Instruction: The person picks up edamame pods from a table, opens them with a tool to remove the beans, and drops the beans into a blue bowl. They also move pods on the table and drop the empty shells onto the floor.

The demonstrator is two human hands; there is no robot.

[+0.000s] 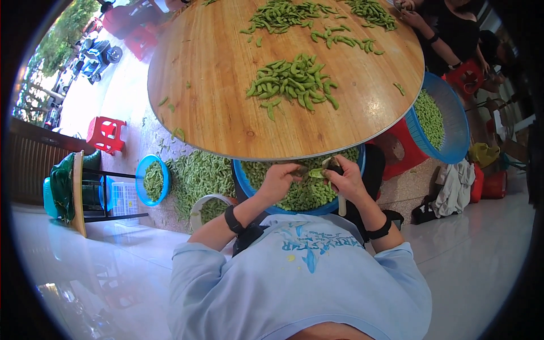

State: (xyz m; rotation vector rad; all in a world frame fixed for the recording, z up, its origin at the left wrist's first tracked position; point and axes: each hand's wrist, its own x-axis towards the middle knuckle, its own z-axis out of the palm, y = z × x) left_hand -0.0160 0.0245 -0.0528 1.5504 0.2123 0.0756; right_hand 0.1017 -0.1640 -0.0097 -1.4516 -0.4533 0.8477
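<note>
Over a wide blue basin (237,173) of shelled green beans (303,195), my two hands are close together but apart. My right hand (347,180) pinches a split green bean pod (317,173), its bright inside showing. Fingers of my left hand (276,182) are curled and pressed together just left of the pod; anything between them is too small to make out. The fingertips of both hands look dark. A narrow pale object (341,205) shows below my right hand; its kind is unclear. Beyond the basin, a pile of whole pods (292,82) lies on the round wooden table (215,90).
The table's rim overhangs the basin's far side. More pods (198,173) cover the floor at left, beside a small blue basin (168,180) and a white bucket (195,212). A blue basket (453,122) of beans stands right. Another person's arm (445,51) is at far right.
</note>
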